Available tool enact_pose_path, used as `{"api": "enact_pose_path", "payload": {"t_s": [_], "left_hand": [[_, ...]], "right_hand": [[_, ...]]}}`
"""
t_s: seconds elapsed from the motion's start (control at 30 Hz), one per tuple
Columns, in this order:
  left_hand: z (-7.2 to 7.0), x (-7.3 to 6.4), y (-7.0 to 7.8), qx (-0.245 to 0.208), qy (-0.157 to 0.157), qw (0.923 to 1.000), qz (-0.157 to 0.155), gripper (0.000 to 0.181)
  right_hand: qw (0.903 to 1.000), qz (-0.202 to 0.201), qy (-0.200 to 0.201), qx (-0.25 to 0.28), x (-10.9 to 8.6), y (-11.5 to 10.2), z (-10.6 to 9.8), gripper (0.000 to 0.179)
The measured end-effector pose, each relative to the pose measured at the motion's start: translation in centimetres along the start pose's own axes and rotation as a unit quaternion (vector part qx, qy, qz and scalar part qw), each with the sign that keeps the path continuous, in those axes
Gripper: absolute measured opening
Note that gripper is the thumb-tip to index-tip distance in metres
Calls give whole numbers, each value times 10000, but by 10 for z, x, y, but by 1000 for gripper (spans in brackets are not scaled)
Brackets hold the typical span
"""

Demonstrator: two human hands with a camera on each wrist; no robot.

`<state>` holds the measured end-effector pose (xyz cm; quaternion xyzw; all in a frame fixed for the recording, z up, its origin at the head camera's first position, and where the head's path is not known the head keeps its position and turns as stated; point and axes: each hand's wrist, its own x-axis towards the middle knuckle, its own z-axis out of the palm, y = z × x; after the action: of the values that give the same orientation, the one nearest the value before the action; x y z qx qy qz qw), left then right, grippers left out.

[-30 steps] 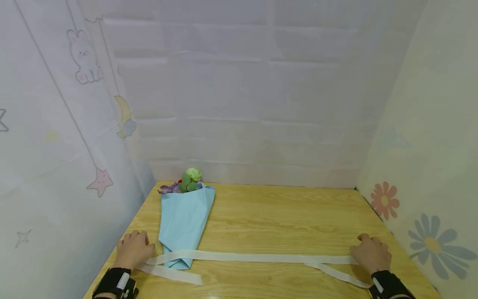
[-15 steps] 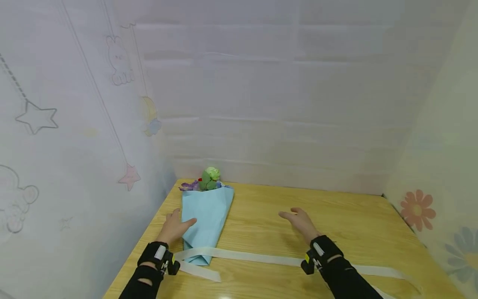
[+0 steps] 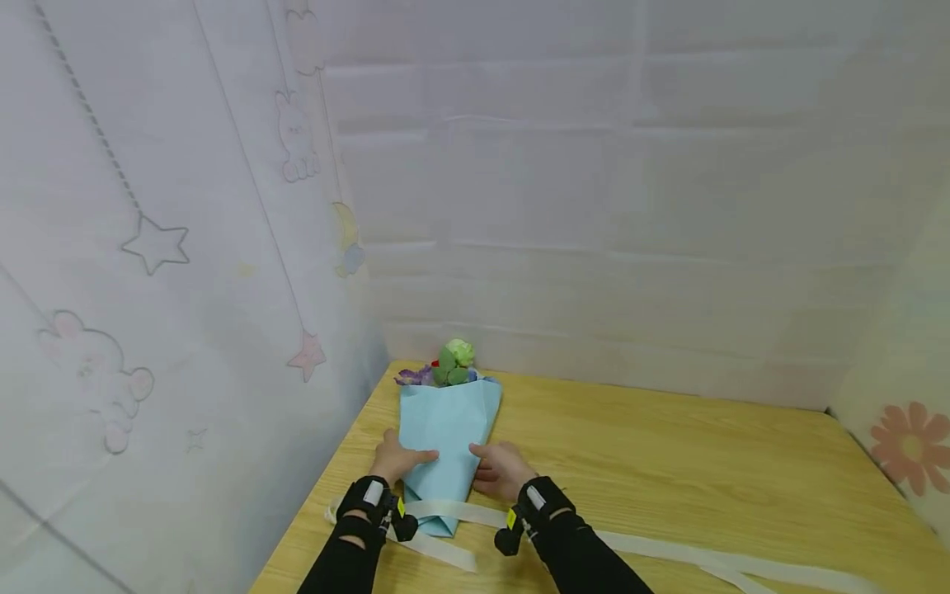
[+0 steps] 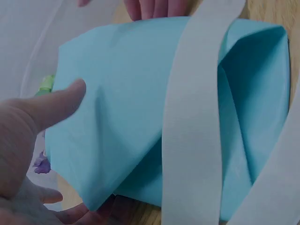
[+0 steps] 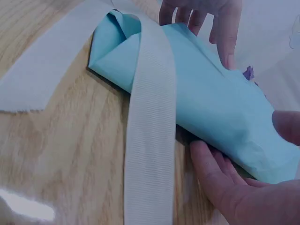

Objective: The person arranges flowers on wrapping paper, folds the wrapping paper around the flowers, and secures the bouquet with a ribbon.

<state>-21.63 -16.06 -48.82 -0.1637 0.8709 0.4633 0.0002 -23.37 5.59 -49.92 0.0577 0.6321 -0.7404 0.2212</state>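
A bouquet in light blue wrapping paper [image 3: 443, 417] lies on the table, its green, purple and red flowers [image 3: 454, 363] toward the wall. My left hand [image 3: 397, 458] is at the bouquet's left side, the thumb extended over the paper and fingers at the edge, partly hidden beneath it. At the opposite side, my right hand [image 3: 503, 472] has its fingertips by the lower edge of the paper and its thumb above, as the right wrist view shows. A white ribbon [image 5: 151, 117] crosses over the narrow folded end of the wrapping.
The ribbon runs on to the right across the wooden table [image 3: 653, 462], and a loose ribbon end [image 3: 445, 553] lies near the front. Printed cloth walls [image 3: 223, 371] border the table at the left, back and right.
Both hands have let go of the ribbon and moved inward to the two sides of the bouquet. The head view has turned left. The ribbon stays across the bouquet's narrow end.
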Motion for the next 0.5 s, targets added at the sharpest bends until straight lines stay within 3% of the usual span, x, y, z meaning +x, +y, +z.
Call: {"api": "enact_pose_path", "payload": {"t_s": [0.13,0.23,0.37,0.5], "left_hand": [[6,5,-9,-673,79,9975,-209,98],[10,8,-18,-1334,-16,9903,-392,90],[12,11,-26,-2194,-185,9745,-432,81],[12,12,-27,-2881,-409,9561,-359,80]], "right_hand": [[9993,-223,252,-133,4,9,8,38],[9966,-354,522,-528,5,14,11,19],[9942,-464,585,-771,8,16,13,19],[9982,-430,248,-331,12,15,13,47]]}}
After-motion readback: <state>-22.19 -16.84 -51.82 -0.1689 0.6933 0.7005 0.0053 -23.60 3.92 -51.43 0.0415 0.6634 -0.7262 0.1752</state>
